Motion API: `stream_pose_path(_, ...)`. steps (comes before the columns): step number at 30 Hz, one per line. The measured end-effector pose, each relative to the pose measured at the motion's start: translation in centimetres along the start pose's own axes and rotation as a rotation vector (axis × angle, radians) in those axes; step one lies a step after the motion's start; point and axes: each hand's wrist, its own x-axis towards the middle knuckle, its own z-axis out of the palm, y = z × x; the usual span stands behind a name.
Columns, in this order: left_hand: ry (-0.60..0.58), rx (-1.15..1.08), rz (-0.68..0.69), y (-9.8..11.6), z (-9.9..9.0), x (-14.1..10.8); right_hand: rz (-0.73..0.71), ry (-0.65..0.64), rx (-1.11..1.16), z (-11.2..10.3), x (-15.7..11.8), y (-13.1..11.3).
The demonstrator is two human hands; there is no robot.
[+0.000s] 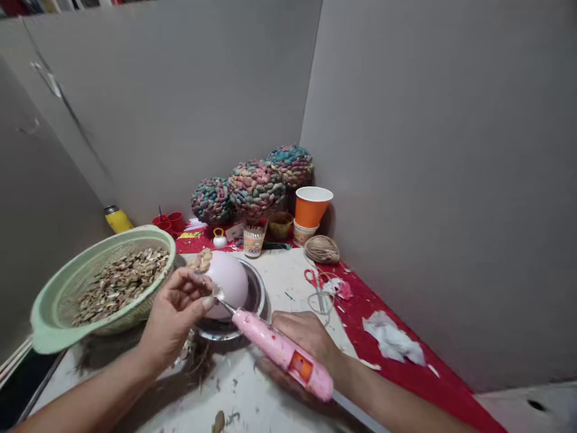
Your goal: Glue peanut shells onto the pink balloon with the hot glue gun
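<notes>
glue gun (282,352) over bowl rim (259,281), walls (428,180) distant

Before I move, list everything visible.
Glue gun: 1, pink, front centre
Small piece: 1, pale, centre
Dish: 1, silver, centre
Smooth ball: 1, pinkish, in dish
Basket: 1, green, left
Shells: many, brown, in basket
Textured balls: 3, multicoloured, back
Large cup: 1, orange, back
Patterned cups: 2+, pale, back
Small cups: 3, red, left
Bowl: 1, brown, back
Bottle: 1, yellow, left
Twine: 1, tan, right
Scissors: 1, red, right
Tissue: 1, white, right
Board: 1, white, centre
Cloth: 1, red, underneath
Walls: 2+, grey, behind
Left hand: 1, pinching small piece
Right hand: 1, gripping glue gun
</notes>
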Motion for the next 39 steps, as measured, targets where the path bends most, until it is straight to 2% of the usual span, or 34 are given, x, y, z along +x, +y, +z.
stream_pose_path(9,-0.022,0.005,-0.002,-0.21,-0.02,-0.13,0.038,-0.058,0.045,-0.07,-0.4,-0.12)
stream_pose_path(19,-0.045,0.026,0.006,-0.68,-0.48,-0.45,0.035,-0.051,0.02,0.02,-0.47,-0.16)
stream_pose_path(27,-0.076,0.018,0.019,-0.65,-0.14,-0.47,0.044,-0.045,-0.042,-0.32,-0.13,-0.4)
stream_pose_path(39,-0.032,0.026,0.012,-0.65,-0.32,-0.23,0.028,-0.047,-0.019,-0.39,0.12,-0.54)
